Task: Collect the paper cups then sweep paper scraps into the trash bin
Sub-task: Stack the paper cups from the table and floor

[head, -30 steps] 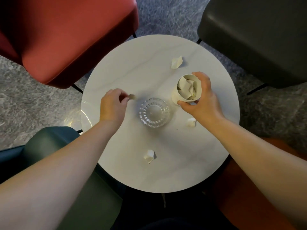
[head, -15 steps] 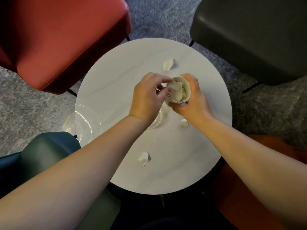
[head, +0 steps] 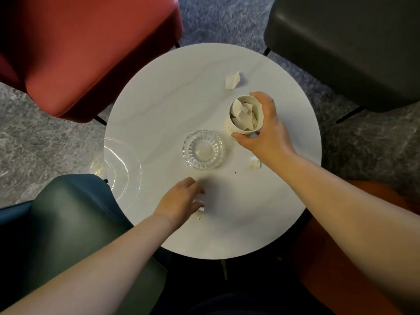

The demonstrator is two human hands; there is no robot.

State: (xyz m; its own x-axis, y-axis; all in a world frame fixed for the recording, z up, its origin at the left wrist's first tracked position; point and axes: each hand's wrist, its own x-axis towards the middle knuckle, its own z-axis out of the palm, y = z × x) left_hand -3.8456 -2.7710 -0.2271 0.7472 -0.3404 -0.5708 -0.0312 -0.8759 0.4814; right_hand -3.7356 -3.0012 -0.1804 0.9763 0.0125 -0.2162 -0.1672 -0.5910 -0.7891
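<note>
Head camera is looking straight down on a round white table (head: 159,105) ringed by a red chair (head: 79,48), a dark grey chair (head: 354,46), a teal chair (head: 68,212) and an orange seat (head: 341,258). Toward the table's right edge, the right hand (head: 266,133) is gripping a white paper cup (head: 246,115), thumb on the near side of the rim and fingers curling round the far side. The cup is sitting slightly tilted and is holding several torn paper scraps (head: 243,112); whether its base is touching the tabletop cannot be told.

Near the table's front-left edge, the left hand (head: 179,203) is reaching over a small scrap (head: 200,213), fingers loosely curled and spread just above it. Most of that scrap is lying hidden under the fingertips, so whether it is already being pinched cannot be told.

A ribbed glass ashtray (head: 203,150) is standing at the table's centre, just left of the cup. Another crumpled scrap (head: 232,80) is lying toward the far edge, beyond the cup, and a third scrap (head: 254,163) is peeking out beside the right wrist. A clear glass plate (head: 120,164) is resting at the left edge.
</note>
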